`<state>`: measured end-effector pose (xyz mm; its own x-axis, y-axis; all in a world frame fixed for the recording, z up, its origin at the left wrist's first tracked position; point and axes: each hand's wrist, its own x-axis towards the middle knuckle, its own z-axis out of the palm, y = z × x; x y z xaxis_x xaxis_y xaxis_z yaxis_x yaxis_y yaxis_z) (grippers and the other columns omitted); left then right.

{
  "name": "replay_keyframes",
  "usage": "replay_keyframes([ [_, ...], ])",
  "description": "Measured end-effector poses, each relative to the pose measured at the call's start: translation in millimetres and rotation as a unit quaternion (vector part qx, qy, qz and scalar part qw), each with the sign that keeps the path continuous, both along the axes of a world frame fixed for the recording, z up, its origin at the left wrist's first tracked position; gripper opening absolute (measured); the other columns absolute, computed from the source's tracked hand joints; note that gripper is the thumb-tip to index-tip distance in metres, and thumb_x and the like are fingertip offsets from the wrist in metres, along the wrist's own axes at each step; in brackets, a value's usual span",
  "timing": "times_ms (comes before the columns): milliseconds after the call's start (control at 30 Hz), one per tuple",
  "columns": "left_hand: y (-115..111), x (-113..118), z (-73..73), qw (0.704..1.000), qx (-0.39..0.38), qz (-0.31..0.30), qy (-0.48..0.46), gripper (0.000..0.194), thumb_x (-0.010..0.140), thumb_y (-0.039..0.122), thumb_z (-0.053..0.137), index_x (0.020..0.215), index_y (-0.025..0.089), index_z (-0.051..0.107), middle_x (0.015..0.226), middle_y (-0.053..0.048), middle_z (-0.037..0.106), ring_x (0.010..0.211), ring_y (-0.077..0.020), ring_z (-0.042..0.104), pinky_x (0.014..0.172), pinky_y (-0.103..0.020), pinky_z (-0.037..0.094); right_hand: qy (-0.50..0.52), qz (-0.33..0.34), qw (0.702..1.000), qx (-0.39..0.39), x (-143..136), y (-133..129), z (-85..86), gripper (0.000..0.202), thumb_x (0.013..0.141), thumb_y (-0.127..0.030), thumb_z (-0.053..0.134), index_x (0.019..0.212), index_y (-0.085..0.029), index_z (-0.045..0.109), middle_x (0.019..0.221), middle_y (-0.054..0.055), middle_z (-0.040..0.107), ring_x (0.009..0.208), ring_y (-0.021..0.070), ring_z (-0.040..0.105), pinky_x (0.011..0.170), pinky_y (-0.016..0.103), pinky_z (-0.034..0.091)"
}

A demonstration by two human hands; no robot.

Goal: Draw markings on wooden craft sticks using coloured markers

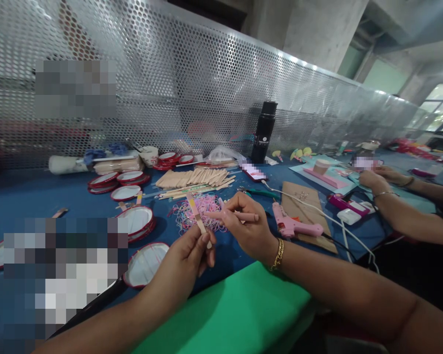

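Note:
My left hand [192, 250] pinches the lower end of a wooden craft stick [197, 215], which stands upright and tilted, its upper part coloured pink and yellow. Held in my right hand [249, 228] is a pink marker pen [245, 216], its tip pointing left towards the stick. The tip looks close to the stick, but I cannot tell whether they touch. Another small pink piece shows by the right fingers, too unclear to name. Behind both hands lies a heap of thin, multicoloured loops [180, 216]. A pink glue gun [295, 226] rests right of my right hand.
Plain craft sticks [194, 178] lie piled at the back, near a black bottle [265, 132] and a phone [254, 172]. Red-rimmed round pieces [136, 220] stand left. Cardboard [306, 196] and a white cable [321, 209] lie right. A co-worker's hands [372, 182] are far right.

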<state>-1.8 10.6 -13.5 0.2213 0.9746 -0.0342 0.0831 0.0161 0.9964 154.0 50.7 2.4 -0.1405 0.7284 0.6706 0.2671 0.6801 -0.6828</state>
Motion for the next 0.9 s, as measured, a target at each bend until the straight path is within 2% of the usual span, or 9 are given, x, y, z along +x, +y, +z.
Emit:
replay_keyframes([
  [167,1.1,0.5,0.1,1.000,-0.004,0.007,-0.005,0.034,0.086,0.054,0.051,0.077,0.021,0.051,0.056,0.005,0.051,0.049,-0.0095,0.040,0.045,-0.019,0.029,-0.010,0.021,1.000,0.010,-0.3,0.1,-0.4,0.016,0.083,-0.023,0.057,0.068,-0.020,0.052,0.067,-0.002,0.055,0.062,0.0118,0.050,0.063,0.028,0.040],
  [333,1.7,0.3,-1.5,1.000,0.006,0.003,-0.001,0.035,0.087,0.054,0.049,0.077,0.021,0.052,0.056,0.005,0.052,0.049,-0.0096,0.040,0.045,-0.019,0.029,0.000,0.008,1.000,0.005,-0.6,0.8,-0.4,0.015,0.084,-0.022,0.055,0.069,-0.019,0.053,0.066,-0.002,0.055,0.061,0.0121,0.050,0.062,0.028,0.040],
  [467,1.0,-0.5,-2.9,1.000,0.007,0.004,-0.004,0.033,0.088,0.053,0.049,0.077,0.021,0.052,0.056,0.005,0.051,0.047,-0.0092,0.039,0.044,-0.019,0.028,-0.006,0.024,1.000,0.011,-1.0,0.8,-1.5,0.016,0.084,-0.023,0.057,0.069,-0.019,0.053,0.068,-0.002,0.056,0.063,0.0120,0.051,0.064,0.028,0.041],
  [600,1.0,-0.5,-2.4,1.000,0.008,0.001,0.001,0.032,0.088,0.052,0.048,0.078,0.021,0.052,0.057,0.005,0.051,0.048,-0.0093,0.039,0.044,-0.019,0.028,-0.001,0.005,1.000,0.009,-0.6,0.0,-1.4,0.016,0.084,-0.023,0.055,0.069,-0.020,0.052,0.065,-0.002,0.055,0.061,0.0117,0.051,0.061,0.027,0.040],
  [767,1.0,0.2,-0.3,1.000,0.005,0.008,0.008,0.033,0.088,0.052,0.048,0.076,0.021,0.051,0.056,0.005,0.050,0.048,-0.0094,0.040,0.044,-0.019,0.028,-0.014,0.023,1.000,0.013,-0.2,-0.5,-0.8,0.015,0.083,-0.022,0.057,0.069,-0.019,0.053,0.068,-0.002,0.056,0.062,0.0114,0.051,0.062,0.027,0.040],
  [900,0.9,-0.4,-0.5,1.000,0.005,0.005,0.008,0.032,0.088,0.051,0.048,0.078,0.021,0.051,0.056,0.005,0.051,0.049,-0.0096,0.040,0.044,-0.019,0.029,-0.006,-0.002,1.000,0.002,-0.5,-0.6,-0.7,0.015,0.083,-0.021,0.055,0.068,-0.020,0.052,0.065,-0.002,0.055,0.061,0.0118,0.050,0.061,0.027,0.040],
])
